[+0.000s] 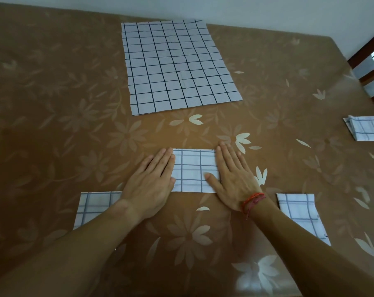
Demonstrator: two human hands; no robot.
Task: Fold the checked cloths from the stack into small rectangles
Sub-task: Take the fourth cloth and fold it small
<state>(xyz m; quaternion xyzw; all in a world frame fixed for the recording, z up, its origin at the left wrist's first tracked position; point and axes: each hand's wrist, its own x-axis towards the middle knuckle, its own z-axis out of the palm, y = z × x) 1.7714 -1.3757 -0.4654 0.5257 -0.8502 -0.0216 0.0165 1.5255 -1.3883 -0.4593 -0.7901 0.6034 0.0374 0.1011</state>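
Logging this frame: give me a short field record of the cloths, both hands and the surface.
table: brown floral cover
unfolded stack: flat, far centre
centre cloth: small folded rectangle under both hands
left hand: flat, pressing the cloth's left end
right hand: flat, pressing the cloth's right end
red thread: on right wrist
finished folds: near-left fold, near-right fold, far-right fold

No readable text, label, brand, number or sign shows.

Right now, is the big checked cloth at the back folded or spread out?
Spread out. The big checked cloth lies flat on the table, its whole grid showing, with no folded-over edge visible.
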